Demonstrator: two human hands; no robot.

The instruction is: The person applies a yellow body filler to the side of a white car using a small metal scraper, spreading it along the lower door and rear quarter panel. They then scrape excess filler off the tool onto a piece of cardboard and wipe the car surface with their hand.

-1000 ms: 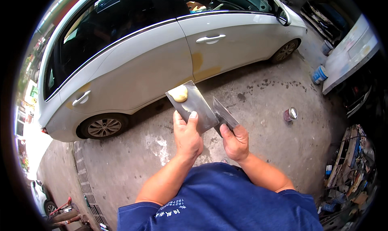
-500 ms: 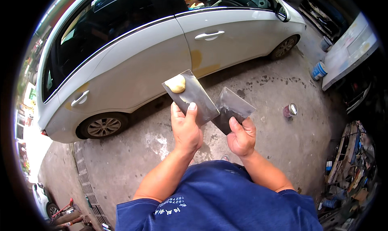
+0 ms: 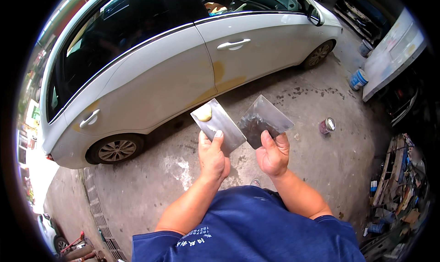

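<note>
My left hand point(image 3: 212, 157) grips a thin grey metal plate point(image 3: 222, 129), thumb on top, with a blob of pale yellow putty point(image 3: 203, 113) near its far corner. A second flat plate point(image 3: 268, 113), silver and dark with smears, is held face up in my right hand point(image 3: 275, 156). The plates' inner corners meet or nearly meet in front of my body. Past them stands a white car point(image 3: 160, 78), its doors marked with yellow-brown patches point(image 3: 219, 71).
On the concrete floor point(image 3: 307, 175) stand a small metal can point(image 3: 327, 126) to the right and a blue-white bucket point(image 3: 358, 80) beside a leaning white panel point(image 3: 389, 60). Piled scrap parts point(image 3: 392, 184) line the right side; a drain grate point(image 3: 94, 200) runs at left.
The right plate has turned from nearly edge-on to face up and moved right. The left plate went up, then came back down a little, still carrying the putty.
</note>
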